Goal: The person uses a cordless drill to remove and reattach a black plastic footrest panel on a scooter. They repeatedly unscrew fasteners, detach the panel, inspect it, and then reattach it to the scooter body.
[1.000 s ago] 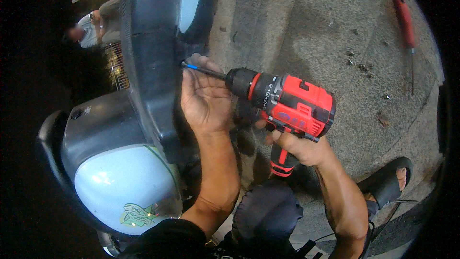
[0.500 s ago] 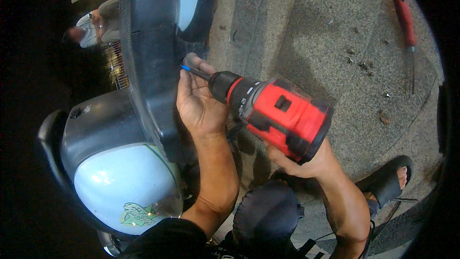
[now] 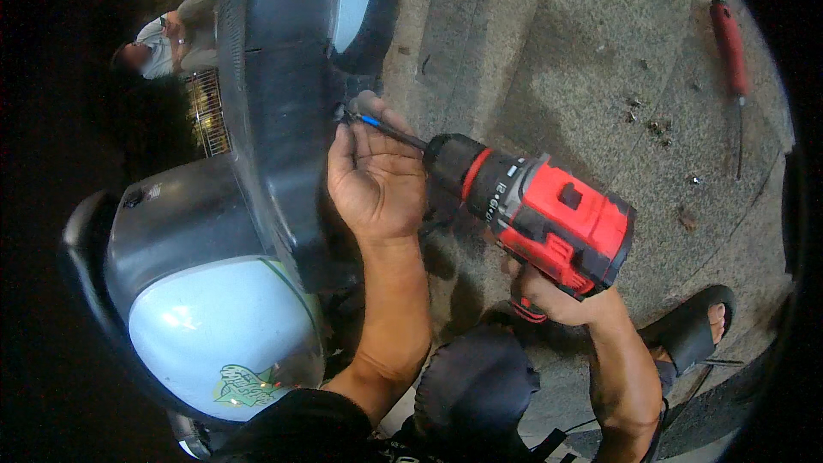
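A red and black cordless drill (image 3: pixel 570 214) is in my right hand (image 3: pixel 561 296), which is wrapped round its handle. Its long driver bit (image 3: pixel 399 132), with a blue band near the end, points left to a small recess in the dark plastic panel (image 3: pixel 287 111) of a scooter. Something small and shiny shows at the bit's tip; I cannot make out whether it is a screw. My left hand (image 3: pixel 377 176) lies palm up under the bit, fingers apart beside the panel. Its thumb is close to the tip.
A red-handled screwdriver (image 3: pixel 730 51) lies on the stone paving at the far right. Several small screws (image 3: pixel 658 129) are scattered near it. The scooter's light-blue body part (image 3: pixel 219 334) stands at lower left. A person (image 3: pixel 167 43) sits in the background. A sandalled foot (image 3: pixel 716 321) is at lower right.
The drill has moved right and slightly down, drawing the bit back from the panel's recess. My left hand has opened out more under the bit. The whole view has shifted slightly.
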Action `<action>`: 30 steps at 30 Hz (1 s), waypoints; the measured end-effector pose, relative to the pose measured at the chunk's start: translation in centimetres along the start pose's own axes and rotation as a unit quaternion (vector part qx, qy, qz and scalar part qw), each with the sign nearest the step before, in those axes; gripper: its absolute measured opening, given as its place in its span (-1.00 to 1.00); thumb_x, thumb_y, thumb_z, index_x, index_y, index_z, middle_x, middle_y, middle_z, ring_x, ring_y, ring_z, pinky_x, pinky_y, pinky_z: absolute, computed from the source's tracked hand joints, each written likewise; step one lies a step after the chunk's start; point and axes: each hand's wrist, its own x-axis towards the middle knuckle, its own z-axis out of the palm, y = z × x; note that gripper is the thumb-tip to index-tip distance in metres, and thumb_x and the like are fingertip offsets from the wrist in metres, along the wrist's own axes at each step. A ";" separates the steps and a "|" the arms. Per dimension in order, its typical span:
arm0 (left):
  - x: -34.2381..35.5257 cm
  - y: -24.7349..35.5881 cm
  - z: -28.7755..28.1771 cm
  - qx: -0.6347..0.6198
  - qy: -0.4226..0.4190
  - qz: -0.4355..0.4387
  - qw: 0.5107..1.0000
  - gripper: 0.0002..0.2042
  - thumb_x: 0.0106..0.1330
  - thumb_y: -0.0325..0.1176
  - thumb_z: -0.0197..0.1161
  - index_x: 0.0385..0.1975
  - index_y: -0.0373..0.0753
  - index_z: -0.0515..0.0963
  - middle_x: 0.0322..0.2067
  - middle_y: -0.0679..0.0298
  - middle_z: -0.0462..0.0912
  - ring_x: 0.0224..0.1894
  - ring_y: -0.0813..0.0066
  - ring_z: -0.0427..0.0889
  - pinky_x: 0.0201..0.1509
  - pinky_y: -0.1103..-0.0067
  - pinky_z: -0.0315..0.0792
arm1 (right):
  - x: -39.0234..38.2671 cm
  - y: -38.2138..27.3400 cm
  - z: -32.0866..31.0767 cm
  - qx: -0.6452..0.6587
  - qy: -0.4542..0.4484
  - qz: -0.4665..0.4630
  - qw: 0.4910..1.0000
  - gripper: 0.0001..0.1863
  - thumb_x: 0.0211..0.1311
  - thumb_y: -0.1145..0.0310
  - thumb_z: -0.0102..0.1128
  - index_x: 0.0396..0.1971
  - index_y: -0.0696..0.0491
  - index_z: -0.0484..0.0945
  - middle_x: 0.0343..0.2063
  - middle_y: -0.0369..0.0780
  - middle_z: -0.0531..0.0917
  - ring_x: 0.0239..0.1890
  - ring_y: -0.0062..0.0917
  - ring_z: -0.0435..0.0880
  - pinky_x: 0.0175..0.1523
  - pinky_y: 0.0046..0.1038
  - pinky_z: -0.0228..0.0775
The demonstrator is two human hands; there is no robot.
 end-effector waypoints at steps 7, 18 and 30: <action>0.2 -1.2 0.1 0.040 0.031 0.021 0.999 -0.78 0.47 -0.34 0.05 0.00 -0.25 0.52 -0.04 0.17 0.67 0.01 0.32 0.65 0.14 0.41 0.55 | -1.2 0.4 -1.6 -0.098 0.007 -0.090 0.991 -0.68 -0.09 0.36 0.38 -0.24 0.04 0.63 -0.30 -0.20 0.69 -0.18 -0.24 0.67 0.03 -0.24 0.49; 0.3 -0.5 -0.3 0.140 -0.028 -0.009 0.990 -0.72 0.48 -0.32 0.02 0.06 -0.30 0.51 -0.06 0.13 0.67 0.01 0.27 0.66 0.15 0.38 0.55 | -1.6 0.5 -2.0 -0.074 0.017 -0.089 0.993 -0.77 -0.04 0.37 0.35 -0.31 -0.01 0.64 -0.31 -0.23 0.70 -0.21 -0.24 0.69 -0.03 -0.24 0.52; 1.1 -0.2 -1.0 -0.054 -0.074 -0.071 0.993 -0.72 0.50 -0.39 -0.05 0.11 -0.31 0.46 0.04 0.15 0.64 0.12 0.26 0.61 0.27 0.28 0.50 | -1.1 0.1 -2.2 -0.084 0.004 -0.118 0.989 -0.86 0.01 0.43 0.29 -0.36 0.00 0.61 -0.40 -0.27 0.67 -0.30 -0.31 0.68 -0.15 -0.27 0.51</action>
